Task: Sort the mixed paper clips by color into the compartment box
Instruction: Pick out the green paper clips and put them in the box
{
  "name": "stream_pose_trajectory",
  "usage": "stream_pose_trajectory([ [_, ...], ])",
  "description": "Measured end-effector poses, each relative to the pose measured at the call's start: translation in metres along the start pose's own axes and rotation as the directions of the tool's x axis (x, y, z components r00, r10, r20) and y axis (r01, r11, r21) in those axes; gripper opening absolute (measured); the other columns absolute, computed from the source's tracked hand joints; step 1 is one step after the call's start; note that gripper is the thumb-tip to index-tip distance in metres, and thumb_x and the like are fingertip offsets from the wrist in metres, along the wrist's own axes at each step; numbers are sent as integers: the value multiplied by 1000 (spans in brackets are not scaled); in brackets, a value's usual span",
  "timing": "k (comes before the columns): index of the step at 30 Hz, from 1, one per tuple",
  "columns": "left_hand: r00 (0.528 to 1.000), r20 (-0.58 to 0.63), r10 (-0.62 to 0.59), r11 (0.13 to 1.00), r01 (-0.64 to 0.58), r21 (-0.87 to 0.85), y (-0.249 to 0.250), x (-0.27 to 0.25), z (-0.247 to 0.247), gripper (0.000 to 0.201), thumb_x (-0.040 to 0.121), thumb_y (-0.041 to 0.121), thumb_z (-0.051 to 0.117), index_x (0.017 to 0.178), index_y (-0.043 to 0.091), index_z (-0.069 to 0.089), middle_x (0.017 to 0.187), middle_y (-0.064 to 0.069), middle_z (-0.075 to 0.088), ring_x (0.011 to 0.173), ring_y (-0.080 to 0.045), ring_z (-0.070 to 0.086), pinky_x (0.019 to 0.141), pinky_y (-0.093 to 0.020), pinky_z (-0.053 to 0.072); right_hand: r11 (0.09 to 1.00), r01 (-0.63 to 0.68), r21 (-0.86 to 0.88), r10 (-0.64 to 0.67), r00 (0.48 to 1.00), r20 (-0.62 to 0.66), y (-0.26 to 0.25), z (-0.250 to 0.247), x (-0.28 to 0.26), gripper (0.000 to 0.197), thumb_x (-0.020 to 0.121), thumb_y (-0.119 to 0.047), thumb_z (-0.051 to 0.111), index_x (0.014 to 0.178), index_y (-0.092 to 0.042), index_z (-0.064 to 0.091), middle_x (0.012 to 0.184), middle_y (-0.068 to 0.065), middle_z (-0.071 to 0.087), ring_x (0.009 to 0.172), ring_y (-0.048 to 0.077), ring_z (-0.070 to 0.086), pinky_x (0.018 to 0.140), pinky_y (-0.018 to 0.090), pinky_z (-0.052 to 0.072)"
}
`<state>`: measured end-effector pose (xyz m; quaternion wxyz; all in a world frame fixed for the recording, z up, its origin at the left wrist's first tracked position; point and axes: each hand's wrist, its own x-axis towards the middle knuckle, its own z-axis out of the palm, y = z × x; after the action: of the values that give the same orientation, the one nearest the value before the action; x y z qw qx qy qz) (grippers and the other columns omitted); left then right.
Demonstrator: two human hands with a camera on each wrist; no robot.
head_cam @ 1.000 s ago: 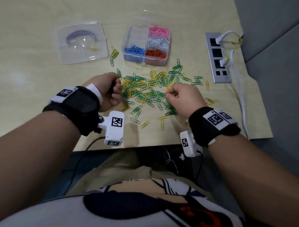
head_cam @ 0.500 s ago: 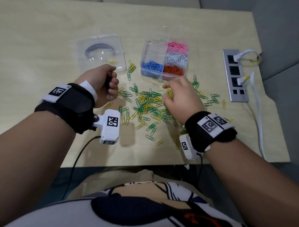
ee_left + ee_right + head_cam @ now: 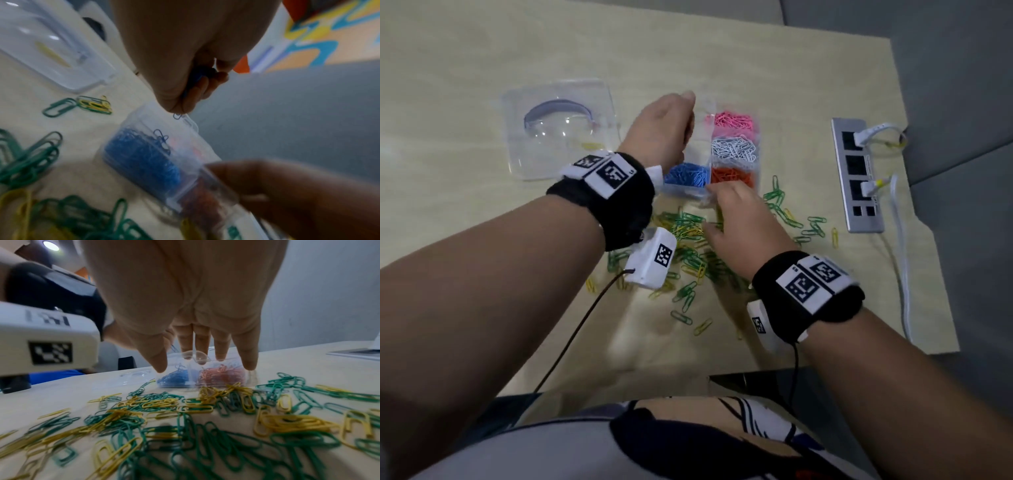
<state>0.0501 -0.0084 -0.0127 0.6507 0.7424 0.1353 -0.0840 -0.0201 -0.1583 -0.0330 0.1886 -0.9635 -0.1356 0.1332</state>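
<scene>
The clear compartment box point(image 3: 685, 191) holds blue clips point(image 3: 686, 174), orange clips point(image 3: 732, 175), white clips point(image 3: 734, 147) and pink clips point(image 3: 734, 120). My left hand point(image 3: 686, 116) hovers over the box's left side. Its fingers point(image 3: 197, 84) are curled round a few blue paper clips, and one blue clip point(image 3: 177, 116) hangs just below them. My right hand point(image 3: 726, 202) reaches over the loose pile, and its straight fingers point(image 3: 203, 352) touch the box's near rim. Green and yellow clips point(image 3: 205, 418) lie scattered in front of the box.
The box's clear lid point(image 3: 561, 126) lies to the left of the box. A grey power strip point(image 3: 858, 174) with white cables point(image 3: 900, 240) sits at the right, near the table's right edge. The table's near edge point(image 3: 619, 377) is close to my body.
My left hand has lifted from beside the pile and travelled forward over the box. My right hand has left the pile and moved up to the box's near rim.
</scene>
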Motion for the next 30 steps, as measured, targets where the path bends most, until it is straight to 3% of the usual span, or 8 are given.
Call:
stream_pose_trajectory([
  [6,931,285,227,703,-359,614,-15,6,18,35,100,24,42,82,-1,59,80,-13,54,76,-26,50,67,-36,34,1000,20,20,-20,1000,19,7,-2,-4,55,93,-26,60,143,-12,41,139,4,43,130,19,38,111,30,30],
  [9,914,329,238,645,-402,650,-20,2,18,33,98,26,46,82,2,62,81,-12,58,76,-26,52,64,-35,32,999,15,30,-16,1000,12,11,-6,-8,51,92,-26,60,140,-16,46,139,1,45,126,20,44,106,34,37],
  [12,913,324,247,631,-405,661,-21,-2,15,29,98,28,46,92,8,65,85,-4,61,78,-20,52,64,-28,29,989,-58,139,79,986,-147,17,-15,-13,36,93,-22,56,129,-19,56,131,-2,51,115,15,50,99,31,41],
  [15,911,318,264,623,-412,664,-18,-3,12,24,98,25,47,100,11,66,94,-4,64,84,-18,53,69,-27,32,945,-277,176,317,910,-267,44,-29,-13,25,95,-15,50,115,-19,64,119,0,54,103,16,53,88,27,42],
  [19,904,312,292,615,-427,663,-16,-6,11,19,96,20,48,101,14,66,101,-4,66,90,-20,57,74,-27,39,863,-502,59,504,848,-166,88,-34,-5,26,91,-11,46,101,-21,68,115,8,61,98,27,59,75,29,44],
  [24,898,297,326,555,-436,708,-20,-13,7,15,91,21,53,100,18,65,104,-6,59,96,-24,56,81,-32,42,874,-486,20,486,869,-94,92,-25,-5,21,92,-17,48,94,-24,68,106,9,65,91,28,61,73,31,50],
  [28,935,276,224,387,-345,855,-29,-20,2,25,88,42,59,103,23,66,112,-6,56,108,-30,49,88,-44,44,897,-439,-47,439,898,-11,89,-17,-12,15,91,-26,55,100,-24,67,108,6,57,92,27,59,81,36,52],
  [30,947,253,201,423,-316,849,-32,-22,2,29,88,46,60,103,21,66,112,-8,56,108,-31,48,89,-45,45,902,-420,-96,421,907,-12,88,-15,-15,14,91,-25,55,101,-25,65,109,5,53,93,28,57,84,39,51],
])
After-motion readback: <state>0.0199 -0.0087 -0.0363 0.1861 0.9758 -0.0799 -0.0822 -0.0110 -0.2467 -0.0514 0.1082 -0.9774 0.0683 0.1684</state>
